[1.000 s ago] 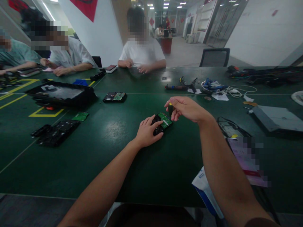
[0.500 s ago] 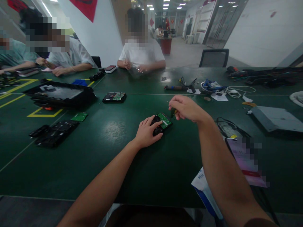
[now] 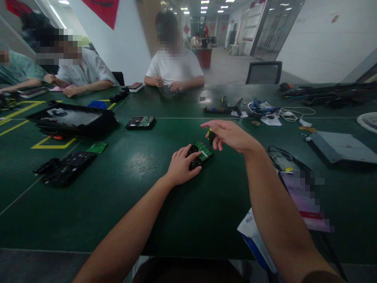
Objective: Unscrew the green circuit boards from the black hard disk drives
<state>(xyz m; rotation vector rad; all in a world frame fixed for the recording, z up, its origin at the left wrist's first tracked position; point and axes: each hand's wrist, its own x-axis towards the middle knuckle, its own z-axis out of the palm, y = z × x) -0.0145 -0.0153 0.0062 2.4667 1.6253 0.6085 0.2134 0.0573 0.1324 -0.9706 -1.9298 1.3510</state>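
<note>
A small black hard drive with a green circuit board [image 3: 203,151] lies on the dark green table [image 3: 147,196] in the middle. My left hand [image 3: 182,165] rests on its near left end, fingers pressed over it. My right hand [image 3: 228,135] hovers just above the drive's right corner, gripping the black and yellow handle of a screwdriver [image 3: 211,135] that points down at the board, with the forefinger stretched out.
A second drive [image 3: 140,122], a black tray [image 3: 70,120], a loose green board [image 3: 97,147] and black parts [image 3: 64,167] lie to the left. Cables and tools [image 3: 259,108] sit behind, a grey case [image 3: 341,146] and papers [image 3: 306,196] at right. Other people sit across the table.
My right hand has turned on the screwdriver handle, closing round it and then stretching the forefinger out again. The left hand and the drive have stayed in place.
</note>
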